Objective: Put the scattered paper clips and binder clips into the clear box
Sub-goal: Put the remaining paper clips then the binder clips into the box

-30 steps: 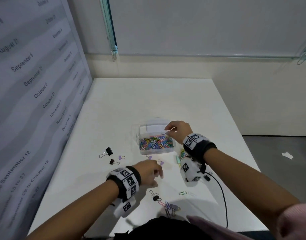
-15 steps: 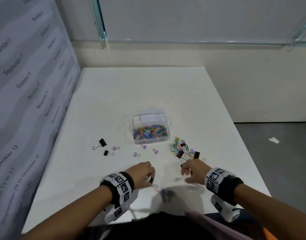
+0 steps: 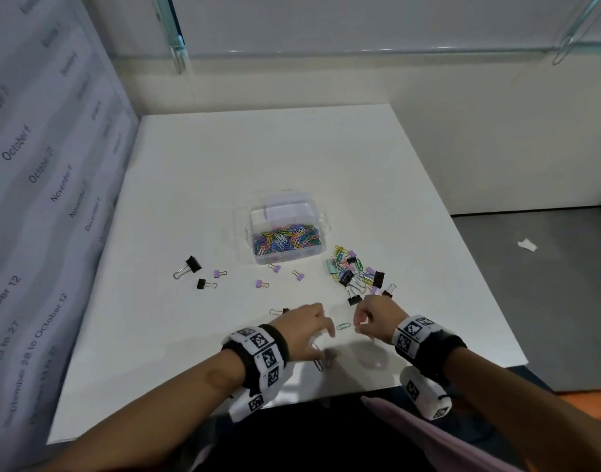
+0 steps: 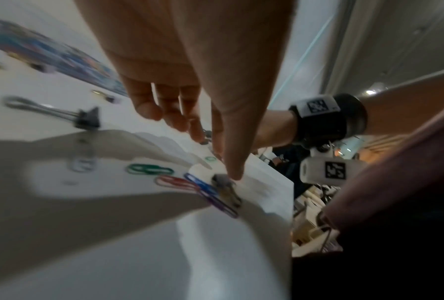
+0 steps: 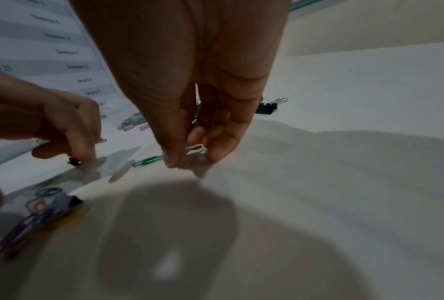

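Observation:
The clear box point(image 3: 258, 257), open and holding several coloured paper clips, stands mid-table. My right hand point(image 3: 359, 324) is down at the table near the front edge, and its thumb point(image 5: 170, 154) and fingers pinch a white paper clip point(image 5: 196, 149). My left hand point(image 3: 321, 330) hovers just left of it with its fingers spread downward and holds nothing I can see. Its thumb point(image 4: 233, 162) touches the table beside a grey binder clip point(image 4: 222, 180) that lies among red, blue and purple paper clips. A green paper clip point(image 3: 343, 326) lies between the hands.
A heap of paper clips and binder clips point(image 3: 355, 272) lies right of the box. Black binder clips point(image 3: 191, 265) and small purple ones point(image 3: 261, 284) are scattered to the left and front. Another black binder clip point(image 3: 280, 311) lies by my left knuckles. A printed panel point(image 3: 36, 199) walls the left side.
My right hand came back from over the box to the table's front and closed on the white paper clip. My left hand slid right, off the black binder clip.

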The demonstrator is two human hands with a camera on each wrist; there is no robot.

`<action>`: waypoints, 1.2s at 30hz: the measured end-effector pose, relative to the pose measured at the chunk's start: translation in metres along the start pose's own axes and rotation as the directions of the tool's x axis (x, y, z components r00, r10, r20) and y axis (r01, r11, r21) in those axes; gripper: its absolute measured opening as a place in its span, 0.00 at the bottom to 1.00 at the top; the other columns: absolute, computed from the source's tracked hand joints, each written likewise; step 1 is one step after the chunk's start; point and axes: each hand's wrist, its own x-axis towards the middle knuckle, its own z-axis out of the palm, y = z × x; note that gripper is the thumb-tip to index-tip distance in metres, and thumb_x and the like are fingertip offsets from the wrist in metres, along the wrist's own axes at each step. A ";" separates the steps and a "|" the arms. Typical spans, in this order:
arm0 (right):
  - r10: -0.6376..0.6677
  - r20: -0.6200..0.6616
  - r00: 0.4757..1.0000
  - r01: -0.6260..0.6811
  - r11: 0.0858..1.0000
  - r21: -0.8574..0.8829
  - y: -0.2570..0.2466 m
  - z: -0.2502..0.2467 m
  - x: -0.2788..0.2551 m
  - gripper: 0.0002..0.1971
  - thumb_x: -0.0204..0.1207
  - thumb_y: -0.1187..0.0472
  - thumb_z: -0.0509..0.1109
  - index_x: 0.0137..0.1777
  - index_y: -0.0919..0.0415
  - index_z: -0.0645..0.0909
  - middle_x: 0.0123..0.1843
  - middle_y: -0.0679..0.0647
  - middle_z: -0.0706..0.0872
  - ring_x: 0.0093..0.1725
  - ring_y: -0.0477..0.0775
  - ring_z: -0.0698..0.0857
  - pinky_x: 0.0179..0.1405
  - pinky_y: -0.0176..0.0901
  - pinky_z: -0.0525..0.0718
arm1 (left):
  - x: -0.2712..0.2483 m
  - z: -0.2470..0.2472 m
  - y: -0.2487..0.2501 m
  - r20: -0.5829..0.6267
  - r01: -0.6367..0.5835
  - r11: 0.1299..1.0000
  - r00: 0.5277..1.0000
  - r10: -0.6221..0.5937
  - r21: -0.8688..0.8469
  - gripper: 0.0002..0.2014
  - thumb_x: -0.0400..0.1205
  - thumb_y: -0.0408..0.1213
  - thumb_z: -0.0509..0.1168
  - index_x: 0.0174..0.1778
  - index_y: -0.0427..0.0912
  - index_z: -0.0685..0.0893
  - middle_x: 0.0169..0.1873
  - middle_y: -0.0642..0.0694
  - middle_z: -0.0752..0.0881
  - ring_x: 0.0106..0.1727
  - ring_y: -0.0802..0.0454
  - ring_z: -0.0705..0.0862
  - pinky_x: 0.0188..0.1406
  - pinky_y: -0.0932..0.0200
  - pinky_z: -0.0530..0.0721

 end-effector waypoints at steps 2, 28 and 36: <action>0.006 0.004 1.000 -0.006 1.000 -0.005 -0.001 0.001 -0.001 0.12 0.71 0.63 0.71 0.31 0.48 0.74 0.39 0.46 0.81 0.30 0.33 0.71 0.28 0.23 0.64 | 0.007 0.006 0.011 0.070 -0.018 0.998 0.997 0.015 0.055 0.22 0.74 0.43 0.71 0.64 0.45 0.78 0.61 0.40 0.75 0.62 0.43 0.75 0.61 0.49 0.77; -0.122 -0.040 0.992 0.124 0.991 0.054 -0.019 0.022 -0.003 0.12 0.65 0.55 0.78 0.46 0.52 0.79 0.40 0.44 0.72 0.32 0.35 0.68 0.33 0.30 0.67 | -0.019 -0.011 -0.026 -0.205 0.219 0.976 0.954 -0.217 -0.012 0.22 0.74 0.46 0.72 0.62 0.45 0.78 0.60 0.44 0.73 0.62 0.49 0.72 0.64 0.54 0.76; -0.101 -0.003 0.995 0.101 0.991 0.085 -0.040 0.044 -0.013 0.28 0.58 0.50 0.82 0.55 0.58 0.76 0.46 0.48 0.69 0.39 0.44 0.69 0.32 0.27 0.62 | -0.012 0.014 -0.009 -0.027 0.229 0.973 0.973 -0.229 -0.010 0.18 0.76 0.41 0.71 0.58 0.40 0.77 0.56 0.43 0.77 0.59 0.44 0.78 0.57 0.55 0.75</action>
